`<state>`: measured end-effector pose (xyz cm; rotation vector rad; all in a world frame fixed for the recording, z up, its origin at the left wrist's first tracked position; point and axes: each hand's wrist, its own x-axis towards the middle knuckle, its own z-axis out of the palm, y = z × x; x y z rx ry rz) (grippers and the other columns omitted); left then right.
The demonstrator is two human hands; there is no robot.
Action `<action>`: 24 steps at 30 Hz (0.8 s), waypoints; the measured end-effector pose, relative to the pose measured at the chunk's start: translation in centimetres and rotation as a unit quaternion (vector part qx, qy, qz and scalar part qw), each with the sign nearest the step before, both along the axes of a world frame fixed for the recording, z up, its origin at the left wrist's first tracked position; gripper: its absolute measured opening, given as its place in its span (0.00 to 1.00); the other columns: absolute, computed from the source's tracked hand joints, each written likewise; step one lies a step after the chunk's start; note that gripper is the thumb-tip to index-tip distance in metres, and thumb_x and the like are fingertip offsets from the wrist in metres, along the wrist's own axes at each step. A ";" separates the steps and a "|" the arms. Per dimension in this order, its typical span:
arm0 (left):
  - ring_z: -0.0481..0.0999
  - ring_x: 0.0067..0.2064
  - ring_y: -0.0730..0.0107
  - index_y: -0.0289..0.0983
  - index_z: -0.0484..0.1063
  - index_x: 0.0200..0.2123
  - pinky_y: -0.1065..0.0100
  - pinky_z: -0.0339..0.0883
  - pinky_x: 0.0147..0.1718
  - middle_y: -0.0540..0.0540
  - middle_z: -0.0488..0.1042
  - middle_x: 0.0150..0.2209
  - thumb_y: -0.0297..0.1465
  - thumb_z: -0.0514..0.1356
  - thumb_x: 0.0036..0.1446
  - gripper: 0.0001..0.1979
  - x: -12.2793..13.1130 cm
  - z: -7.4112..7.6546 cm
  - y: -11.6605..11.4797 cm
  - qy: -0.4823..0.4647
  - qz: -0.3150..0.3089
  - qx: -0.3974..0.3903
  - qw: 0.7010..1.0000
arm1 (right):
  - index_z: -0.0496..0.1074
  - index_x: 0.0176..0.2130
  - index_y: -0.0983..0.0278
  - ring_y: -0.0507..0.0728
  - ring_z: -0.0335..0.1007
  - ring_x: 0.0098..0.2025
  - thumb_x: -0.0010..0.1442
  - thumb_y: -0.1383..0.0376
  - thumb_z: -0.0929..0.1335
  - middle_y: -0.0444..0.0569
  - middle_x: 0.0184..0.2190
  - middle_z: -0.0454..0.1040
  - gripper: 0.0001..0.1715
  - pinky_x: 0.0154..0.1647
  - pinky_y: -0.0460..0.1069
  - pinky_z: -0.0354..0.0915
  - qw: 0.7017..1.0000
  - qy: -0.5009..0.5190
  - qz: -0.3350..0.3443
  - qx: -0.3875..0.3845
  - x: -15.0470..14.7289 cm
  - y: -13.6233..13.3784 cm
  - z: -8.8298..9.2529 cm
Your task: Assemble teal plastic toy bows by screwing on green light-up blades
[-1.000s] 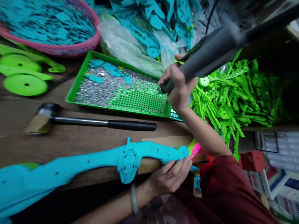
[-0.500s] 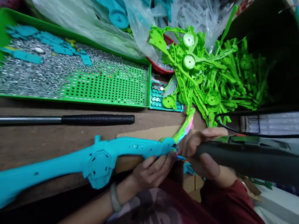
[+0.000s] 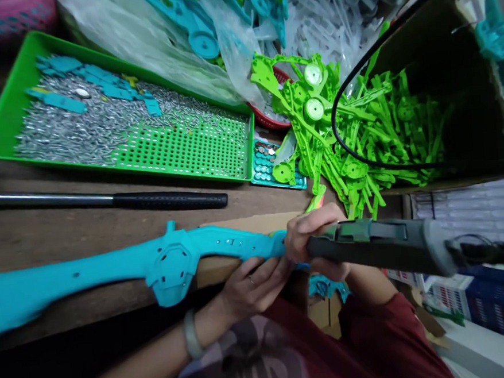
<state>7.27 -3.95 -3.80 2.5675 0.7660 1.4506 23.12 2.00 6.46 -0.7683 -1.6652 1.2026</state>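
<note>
My left hand grips the right end of a long blue plastic shell from below, with its fingers closed along the edge. The shell has an angular bulge and several small holes. My right hand is wrapped around the front of a dark corded electric screwdriver, which lies nearly level and points left. Its tip is hidden behind my fingers, at the shell's end, so I cannot tell whether it touches a screw. A green plastic arm sticks out beyond my right hand, with its lower part covered.
A green tray of small screws and blue pieces stands back left. A black-handled metal rod lies in front of it. Green plastic parts spill from a cardboard box at right. The screwdriver's black cord loops before the box.
My right hand and the screwdriver have moved left and up onto the shell's end, and the screwdriver has levelled out. Its cord swung upward. My left hand keeps its hold.
</note>
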 end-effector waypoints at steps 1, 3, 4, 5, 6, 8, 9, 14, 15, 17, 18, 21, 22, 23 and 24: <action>0.76 0.44 0.71 0.39 0.80 0.41 0.67 0.66 0.44 0.48 0.83 0.43 0.21 0.55 0.67 0.14 0.0 0.2 -0.1 0.005 0.006 0.001 1.000 | 0.64 0.49 0.55 0.48 0.64 0.16 0.63 0.55 0.69 0.32 0.17 0.63 0.17 0.16 0.42 0.64 0.999 0.026 0.026 0.022 -0.2 1.0 0.6; 0.75 0.47 0.70 0.36 0.79 0.46 0.66 0.67 0.46 0.46 0.82 0.46 0.21 0.54 0.67 0.14 0.1 0.9 -0.2 0.039 0.009 0.002 0.999 | 0.65 0.49 0.54 0.48 0.65 0.17 0.64 0.57 0.69 0.33 0.18 0.63 0.15 0.18 0.42 0.66 0.994 0.078 0.016 0.075 -1.2 3.8 1.5; 0.75 0.49 0.69 0.35 0.78 0.50 0.65 0.66 0.48 0.45 0.81 0.48 0.22 0.55 0.67 0.14 0.2 1.3 -0.2 0.063 0.015 -0.007 0.998 | 0.65 0.48 0.53 0.48 0.64 0.17 0.64 0.55 0.69 0.33 0.18 0.63 0.15 0.18 0.43 0.66 0.991 0.091 -0.028 0.096 -2.0 5.5 1.7; 0.74 0.51 0.67 0.34 0.75 0.54 0.64 0.66 0.50 0.44 0.80 0.50 0.24 0.56 0.67 0.15 0.2 1.7 -0.1 0.085 0.028 -0.025 0.996 | 0.65 0.47 0.52 0.48 0.62 0.16 0.63 0.52 0.70 0.32 0.18 0.61 0.15 0.18 0.43 0.64 0.984 0.106 -0.076 0.118 -3.0 7.3 1.5; 0.74 0.53 0.63 0.34 0.73 0.57 0.61 0.66 0.53 0.42 0.79 0.52 0.27 0.58 0.68 0.16 0.2 2.2 0.0 0.108 0.047 -0.054 0.992 | 0.65 0.46 0.52 0.49 0.60 0.16 0.62 0.49 0.70 0.32 0.18 0.61 0.17 0.18 0.44 0.64 0.978 0.111 -0.128 0.125 -4.0 9.1 1.1; 0.74 0.53 0.55 0.32 0.70 0.58 0.54 0.65 0.55 0.38 0.78 0.52 0.37 0.63 0.65 0.23 0.3 3.1 0.6 0.149 0.082 -0.129 0.977 | 0.65 0.46 0.54 0.50 0.59 0.16 0.58 0.43 0.70 0.33 0.18 0.59 0.25 0.20 0.47 0.63 0.969 0.098 -0.197 0.110 -5.9 12.5 -0.4; 0.75 0.51 0.53 0.31 0.70 0.57 0.52 0.66 0.54 0.37 0.78 0.50 0.42 0.67 0.61 0.28 0.3 3.5 1.0 0.165 0.088 -0.164 0.969 | 0.65 0.47 0.55 0.50 0.59 0.16 0.57 0.42 0.70 0.33 0.18 0.59 0.27 0.21 0.48 0.64 0.968 0.090 -0.212 0.099 -6.6 13.8 -1.3; 0.76 0.40 0.57 0.34 0.71 0.50 0.57 0.71 0.43 0.45 0.77 0.40 0.49 0.77 0.41 0.38 0.0 4.4 2.9 0.212 0.036 -0.242 0.946 | 0.65 0.52 0.58 0.50 0.60 0.18 0.60 0.42 0.68 0.35 0.20 0.57 0.30 0.23 0.49 0.63 0.964 0.062 -0.233 0.108 -7.1 16.6 -4.9; 0.76 0.41 0.57 0.34 0.71 0.50 0.57 0.71 0.42 0.45 0.76 0.40 0.48 0.77 0.40 0.38 -0.1 4.5 3.1 0.218 0.031 -0.244 0.944 | 0.64 0.53 0.58 0.49 0.59 0.17 0.61 0.42 0.67 0.35 0.20 0.57 0.30 0.23 0.48 0.63 0.964 0.055 -0.235 0.113 -6.9 16.6 -5.1; 0.76 0.42 0.55 0.34 0.71 0.52 0.57 0.71 0.44 0.44 0.77 0.41 0.48 0.77 0.41 0.39 -0.4 4.6 3.2 0.226 0.019 -0.242 0.943 | 0.64 0.52 0.57 0.49 0.59 0.17 0.62 0.42 0.67 0.35 0.21 0.56 0.29 0.23 0.48 0.63 0.965 0.038 -0.233 0.116 -6.7 16.4 -5.3; 0.76 0.44 0.54 0.34 0.70 0.53 0.55 0.70 0.46 0.43 0.77 0.43 0.48 0.77 0.41 0.40 -0.7 4.7 3.2 0.226 0.013 -0.239 0.944 | 0.64 0.52 0.57 0.49 0.59 0.18 0.62 0.42 0.67 0.35 0.21 0.56 0.29 0.23 0.48 0.63 0.965 0.032 -0.232 0.113 -6.7 16.3 -5.3; 0.75 0.49 0.50 0.33 0.69 0.56 0.50 0.65 0.54 0.40 0.76 0.47 0.48 0.77 0.42 0.43 -1.4 4.6 3.3 0.218 0.006 -0.226 0.949 | 0.64 0.50 0.57 0.49 0.60 0.17 0.61 0.42 0.67 0.35 0.20 0.57 0.27 0.22 0.47 0.62 0.966 0.031 -0.238 0.101 -6.7 16.4 -5.4; 0.74 0.50 0.49 0.33 0.69 0.56 0.49 0.63 0.56 0.39 0.76 0.48 0.48 0.77 0.42 0.42 -1.7 4.5 3.4 0.217 0.008 -0.223 0.950 | 0.65 0.48 0.57 0.49 0.60 0.17 0.60 0.42 0.68 0.35 0.20 0.57 0.27 0.22 0.47 0.62 0.965 0.030 -0.242 0.099 -6.7 16.6 -5.5; 0.74 0.51 0.49 0.33 0.69 0.56 0.49 0.62 0.57 0.39 0.76 0.48 0.48 0.77 0.43 0.42 -1.9 4.4 3.5 0.218 0.012 -0.224 0.950 | 0.65 0.47 0.57 0.49 0.60 0.17 0.60 0.41 0.67 0.34 0.20 0.57 0.27 0.21 0.47 0.62 0.964 0.027 -0.246 0.096 -6.7 16.7 -5.5; 0.74 0.51 0.49 0.32 0.69 0.55 0.49 0.61 0.58 0.39 0.76 0.49 0.48 0.77 0.43 0.42 -2.1 4.4 3.6 0.219 0.015 -0.227 0.949 | 0.65 0.46 0.57 0.49 0.59 0.17 0.60 0.41 0.67 0.34 0.19 0.58 0.27 0.21 0.47 0.62 0.963 0.024 -0.251 0.093 -6.8 16.8 -5.5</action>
